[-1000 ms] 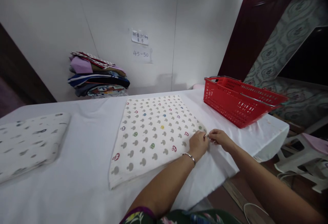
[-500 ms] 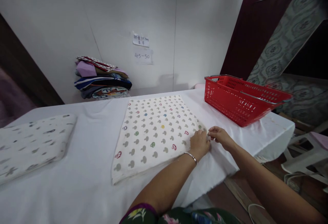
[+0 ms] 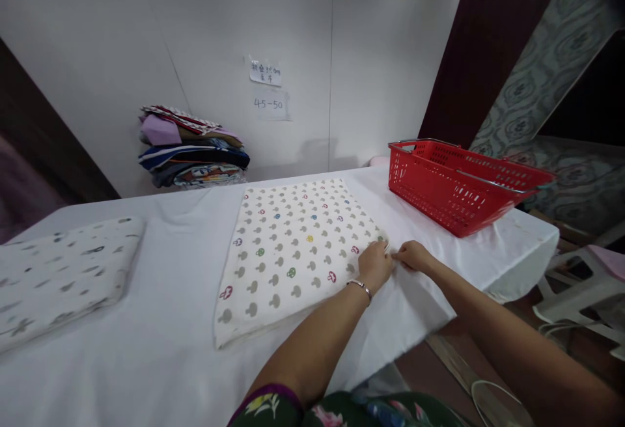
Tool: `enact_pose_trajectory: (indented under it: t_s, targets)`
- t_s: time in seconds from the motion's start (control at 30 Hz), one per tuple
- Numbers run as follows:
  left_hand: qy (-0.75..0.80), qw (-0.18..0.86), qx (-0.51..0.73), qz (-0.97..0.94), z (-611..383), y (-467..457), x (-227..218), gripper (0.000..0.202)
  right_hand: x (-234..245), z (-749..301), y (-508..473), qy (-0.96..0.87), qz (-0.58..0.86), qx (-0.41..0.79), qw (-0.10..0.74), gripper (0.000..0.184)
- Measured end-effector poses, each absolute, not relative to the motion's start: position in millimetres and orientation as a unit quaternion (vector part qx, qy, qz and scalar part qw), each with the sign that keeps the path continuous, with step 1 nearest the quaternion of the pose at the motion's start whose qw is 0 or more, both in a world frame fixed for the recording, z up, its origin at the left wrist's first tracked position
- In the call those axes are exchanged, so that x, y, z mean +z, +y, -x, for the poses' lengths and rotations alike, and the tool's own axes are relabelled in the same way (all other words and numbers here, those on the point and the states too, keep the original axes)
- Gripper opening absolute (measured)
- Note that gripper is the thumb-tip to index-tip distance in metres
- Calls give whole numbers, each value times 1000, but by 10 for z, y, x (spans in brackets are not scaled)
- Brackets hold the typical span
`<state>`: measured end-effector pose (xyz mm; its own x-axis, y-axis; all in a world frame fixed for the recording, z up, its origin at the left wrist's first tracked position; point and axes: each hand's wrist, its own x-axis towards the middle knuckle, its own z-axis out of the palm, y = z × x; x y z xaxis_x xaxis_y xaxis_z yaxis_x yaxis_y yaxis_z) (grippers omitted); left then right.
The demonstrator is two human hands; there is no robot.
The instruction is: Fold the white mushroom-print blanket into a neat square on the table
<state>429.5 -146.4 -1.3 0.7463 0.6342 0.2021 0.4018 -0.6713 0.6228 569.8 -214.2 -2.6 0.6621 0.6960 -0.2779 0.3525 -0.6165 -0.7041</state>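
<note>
- Cloth of cream-white fabric, printed with rows of grey mushrooms and a few red, green, blue and yellow ones, lies folded flat in the middle of a long counter draped in white fabric.
- The person's bare left hand, a silver-coloured bracelet at its wrist, is at the cloth's near right corner, fingers curled and pinching the edge there.
- The bare right hand is just beside it, index finger reaching towards the left hand and the others curled in; whether its fingers hold any fabric, I cannot tell.
- A red plastic basket with perforated sides and metal handles stands on the counter beyond the right hand.
- At the far left lies a second folded white cloth with a dark scattered print, well apart from the first.
- A stack of folded, many-coloured fabrics rises near the pale wall.
- Two handwritten paper signs hang there, the lower reading "45-50".
</note>
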Motion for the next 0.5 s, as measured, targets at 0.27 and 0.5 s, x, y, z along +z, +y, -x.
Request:
enact_pose_trajectory:
  t_s: [0.27, 0.5]
  targets:
    - [282, 291, 218, -888, -4243, -1455, 11, 28, -44, -5622, -2184, -284, 822, 296, 395, 17]
    - [265, 298, 210, -893, -4244, -1460, 27, 29, 10, -5531, -2314, -249, 757, 312, 517, 20]
